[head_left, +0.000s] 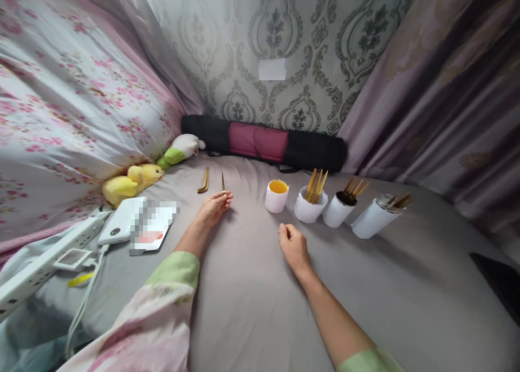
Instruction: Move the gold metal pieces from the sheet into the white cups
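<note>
My left hand [213, 207] rests on the grey bed sheet [252, 296] and pinches a thin gold utensil [223, 183] that points up. A second gold utensil [203, 181] lies on the sheet just beyond it. My right hand [293, 246] lies loosely curled on the sheet, holding nothing I can see, just in front of a row of white cups. The nearest cup [277, 195] has a yellow inside and holds nothing that shows. The other three cups [310, 203] [340, 208] [372, 218] hold gold utensils; the far right one leans over.
A black and maroon rolled bag [260, 142] lies along the patterned wall. Yellow and green plush toys [132, 181] sit by the floral bedding at left. A power bank [122, 220], a phone [152, 232] and a power strip [44, 261] lie at left. Curtains hang at right.
</note>
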Available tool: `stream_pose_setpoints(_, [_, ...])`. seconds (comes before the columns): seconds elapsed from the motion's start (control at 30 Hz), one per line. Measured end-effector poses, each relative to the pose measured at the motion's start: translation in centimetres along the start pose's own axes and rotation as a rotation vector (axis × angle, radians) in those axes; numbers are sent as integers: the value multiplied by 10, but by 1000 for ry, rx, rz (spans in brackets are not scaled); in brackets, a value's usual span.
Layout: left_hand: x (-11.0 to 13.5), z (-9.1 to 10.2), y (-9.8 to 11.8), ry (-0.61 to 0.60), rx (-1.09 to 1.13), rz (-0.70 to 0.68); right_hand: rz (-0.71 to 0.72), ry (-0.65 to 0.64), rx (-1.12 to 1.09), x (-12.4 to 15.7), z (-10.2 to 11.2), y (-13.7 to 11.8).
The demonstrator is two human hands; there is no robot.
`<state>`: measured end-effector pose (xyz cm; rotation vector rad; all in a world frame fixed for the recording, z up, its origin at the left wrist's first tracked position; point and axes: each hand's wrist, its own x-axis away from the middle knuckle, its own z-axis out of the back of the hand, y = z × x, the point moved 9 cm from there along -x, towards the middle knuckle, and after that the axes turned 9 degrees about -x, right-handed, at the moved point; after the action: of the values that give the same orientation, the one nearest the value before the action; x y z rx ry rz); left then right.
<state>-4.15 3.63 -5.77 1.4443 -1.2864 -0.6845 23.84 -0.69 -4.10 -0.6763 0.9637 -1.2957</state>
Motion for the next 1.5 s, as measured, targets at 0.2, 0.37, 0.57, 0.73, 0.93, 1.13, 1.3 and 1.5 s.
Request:
stream_pose_setpoints(0.2, [27, -27, -15, -15, 60, -16, -6, -12, -9, 1, 0, -1])
stream_pose_setpoints(0.37, [44, -45, -23, -62, 46, -40, 4, -11, -13, 1, -1, -2])
stream_pose_setpoints(0.57, [62, -57, -31, -83, 2, -62, -4, -13, -18, 1, 0, -1])
stream_pose_setpoints(0.73, [74, -62, -37, -72, -76, -100, -2, -15, -26, 1, 0, -1])
stream_pose_setpoints(0.93, [91, -67, -31, -41, -220, -172, -11, -22, -54, 2, 0, 0])
stream_pose_setpoints(1.13, [98, -69, -26, -10, -356, -274, -12, -31, -104, 1, 1, -2])
stream_pose_setpoints(1.3, [104, -71, -16, -3, -517, -436, 21, -26, -162, 1, 2, -6])
stream_pose_setpoints(1.5, [118, -79, -5, -46, -667, -587, 18, -19, -266, 2, 3, -12])
